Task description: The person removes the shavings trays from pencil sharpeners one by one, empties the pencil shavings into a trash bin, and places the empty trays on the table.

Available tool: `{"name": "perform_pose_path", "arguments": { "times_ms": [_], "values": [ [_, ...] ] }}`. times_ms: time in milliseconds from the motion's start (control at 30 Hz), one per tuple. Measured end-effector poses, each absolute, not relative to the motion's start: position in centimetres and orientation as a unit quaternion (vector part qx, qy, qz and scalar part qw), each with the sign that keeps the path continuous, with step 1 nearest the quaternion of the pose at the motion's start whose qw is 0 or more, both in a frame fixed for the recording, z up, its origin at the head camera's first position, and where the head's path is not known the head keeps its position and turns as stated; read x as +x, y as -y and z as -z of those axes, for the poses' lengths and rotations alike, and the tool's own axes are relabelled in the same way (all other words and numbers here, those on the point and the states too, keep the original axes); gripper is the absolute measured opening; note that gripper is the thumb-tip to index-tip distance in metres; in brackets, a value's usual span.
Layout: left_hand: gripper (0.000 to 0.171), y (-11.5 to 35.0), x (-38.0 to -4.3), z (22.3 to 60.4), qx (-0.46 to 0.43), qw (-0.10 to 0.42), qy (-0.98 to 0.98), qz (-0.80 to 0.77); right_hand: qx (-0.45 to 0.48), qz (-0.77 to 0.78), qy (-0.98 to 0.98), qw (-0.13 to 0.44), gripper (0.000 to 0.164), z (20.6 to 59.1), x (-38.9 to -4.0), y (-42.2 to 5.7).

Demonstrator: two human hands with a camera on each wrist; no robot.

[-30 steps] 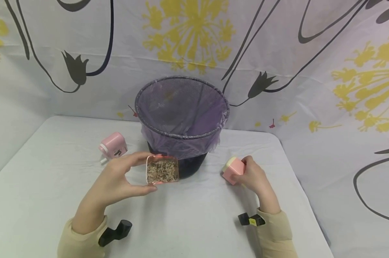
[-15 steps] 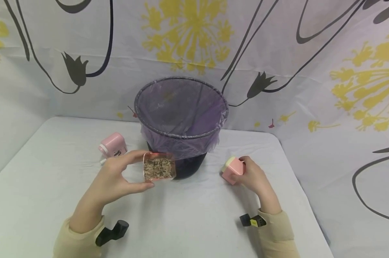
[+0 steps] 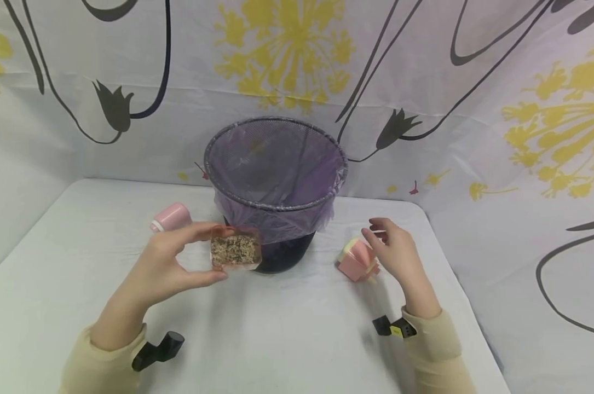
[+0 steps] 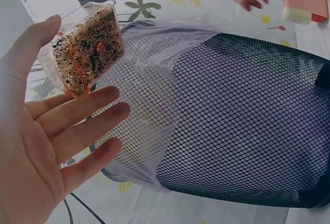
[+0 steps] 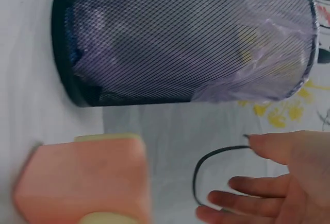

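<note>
A small clear box [image 3: 235, 249] with an orange-red tint, full of fine brown and dark bits that look like pencil shavings, is pinched between thumb and fingers of my left hand [image 3: 159, 268]. It hangs in front of the trash bin [image 3: 277, 208], and the left wrist view shows it tilted near the bin's bagged rim. On the table at the right stands a pink and cream block-shaped object [image 3: 354, 262], possibly a pencil sharpener body. My right hand [image 3: 397, 249] is just beside and above it, fingers loosely bent and holding nothing; the right wrist view shows a gap between them.
The black mesh bin has a translucent purple bag folded over its rim [image 3: 276, 208]. Behind my left hand lies a pink object [image 3: 172, 218] with a white end, partly hidden. A white cloth covers the table [image 3: 297, 339]; a patterned curtain [image 3: 178, 49] hangs behind.
My right hand has let go of the pink and cream object and lifted off it slightly. My left hand has shifted a little to the left and up with the clear box.
</note>
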State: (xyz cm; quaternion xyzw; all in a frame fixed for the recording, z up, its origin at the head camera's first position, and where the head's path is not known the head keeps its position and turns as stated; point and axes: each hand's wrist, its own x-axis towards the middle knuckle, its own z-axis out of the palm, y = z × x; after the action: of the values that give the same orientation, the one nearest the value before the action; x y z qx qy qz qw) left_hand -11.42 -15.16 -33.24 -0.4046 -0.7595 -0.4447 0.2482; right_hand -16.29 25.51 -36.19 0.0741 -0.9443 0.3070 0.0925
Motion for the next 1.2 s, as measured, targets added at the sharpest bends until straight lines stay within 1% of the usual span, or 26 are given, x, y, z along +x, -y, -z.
{"name": "perform_pose_path", "arguments": {
  "times_ms": [100, 200, 267, 367, 700, 867, 933, 1167, 1200],
  "values": [
    [0.062, 15.2, -11.7, 33.0, -0.419, 0.258, 0.747, 0.446, 0.089, -0.318, 0.933, 0.141, 0.038, 35.1, -16.5, -25.2],
    [0.061, 15.2, -11.8, 32.5, -0.423, 0.27, 0.744, 0.443, 0.103, -0.324, 0.923, 0.179, 0.036, 34.1, -16.9, -24.9],
    [0.06, 15.2, -11.9, 32.1, -0.421, 0.281, 0.743, 0.438, 0.111, -0.329, 0.918, 0.194, 0.036, 33.4, -17.1, -24.8],
    [0.062, 15.2, -11.9, 31.6, -0.41, 0.294, 0.745, 0.436, 0.122, -0.336, 0.912, 0.202, 0.036, 32.4, -17.3, -24.5],
    [0.067, 15.4, -12.4, 30.7, -0.379, 0.326, 0.737, 0.454, 0.163, -0.336, 0.904, 0.207, 0.039, 29.3, -18.0, -23.3],
    [0.067, 15.5, -12.8, 30.2, -0.372, 0.329, 0.734, 0.463, 0.163, -0.327, 0.912, 0.185, 0.042, 27.9, -18.6, -22.7],
    [0.067, 15.5, -12.9, 29.9, -0.375, 0.321, 0.721, 0.485, 0.161, -0.324, 0.916, 0.172, 0.043, 27.5, -18.8, -22.6],
    [0.068, 15.9, -13.3, 29.0, -0.356, 0.318, 0.711, 0.516, 0.164, -0.33, 0.92, 0.131, 0.046, 26.9, -19.7, -22.0],
    [0.066, 15.9, -13.3, 28.9, -0.353, 0.316, 0.713, 0.517, 0.165, -0.329, 0.921, 0.131, 0.047, 26.9, -19.9, -22.0]
  ]
}}
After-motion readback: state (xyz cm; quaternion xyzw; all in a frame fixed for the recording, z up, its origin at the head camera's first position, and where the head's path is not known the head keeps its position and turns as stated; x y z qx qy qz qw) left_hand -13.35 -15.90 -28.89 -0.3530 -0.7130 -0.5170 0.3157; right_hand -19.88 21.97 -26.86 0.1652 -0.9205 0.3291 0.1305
